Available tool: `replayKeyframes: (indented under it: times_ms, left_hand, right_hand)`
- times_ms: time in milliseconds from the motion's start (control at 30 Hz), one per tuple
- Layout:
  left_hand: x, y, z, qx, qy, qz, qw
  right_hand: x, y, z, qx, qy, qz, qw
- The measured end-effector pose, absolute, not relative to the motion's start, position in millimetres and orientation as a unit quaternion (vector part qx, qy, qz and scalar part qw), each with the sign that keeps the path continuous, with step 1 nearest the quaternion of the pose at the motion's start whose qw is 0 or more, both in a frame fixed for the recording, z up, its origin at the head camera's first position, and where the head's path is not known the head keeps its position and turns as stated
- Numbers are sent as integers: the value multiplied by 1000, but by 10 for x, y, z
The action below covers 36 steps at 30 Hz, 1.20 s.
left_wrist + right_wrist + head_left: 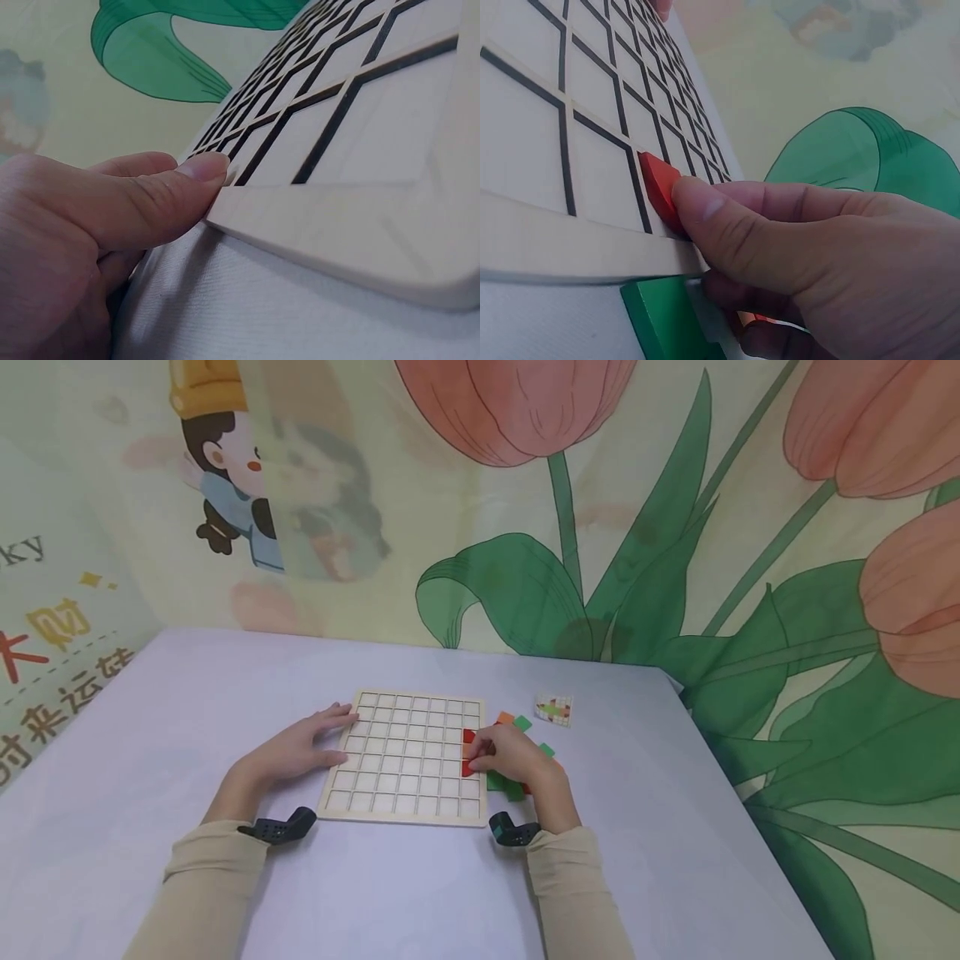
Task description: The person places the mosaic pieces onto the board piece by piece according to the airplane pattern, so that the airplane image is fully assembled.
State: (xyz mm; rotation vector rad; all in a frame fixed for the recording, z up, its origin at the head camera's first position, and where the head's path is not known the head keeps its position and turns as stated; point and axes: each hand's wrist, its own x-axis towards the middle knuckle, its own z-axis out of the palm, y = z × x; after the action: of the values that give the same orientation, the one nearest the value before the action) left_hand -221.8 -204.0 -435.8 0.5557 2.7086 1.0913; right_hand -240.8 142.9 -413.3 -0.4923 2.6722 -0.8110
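A square wooden grid board (405, 818) lies on the white table. My left hand (300, 747) rests along its left edge, fingers extended; in the left wrist view the thumb (202, 169) touches the rim. At the board's right column, my right hand (517, 753) pinches a red tile (658, 187), which sits in a grid cell at the right rim. Farther up that column are another red tile (468, 736) and a bit of orange, partly covered by the fingers. Loose green tiles (513, 791) lie beside the board, partly under the right hand.
More loose pieces, an orange tile (506, 718) and a green tile (522, 723), lie beyond the right hand. A small pattern card (554, 710) sits behind them. A curtain printed with tulips (517, 410) hangs at the table's back edge.
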Motion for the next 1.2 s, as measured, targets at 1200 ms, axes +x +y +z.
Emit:
replayKeyframes:
  times_ms: [1200]
  left_hand:
    - [-2214,-2035,-4351,195,899,383,87]
  right_hand:
    - [-2430,1456,-4171,-136,942,-264,155]
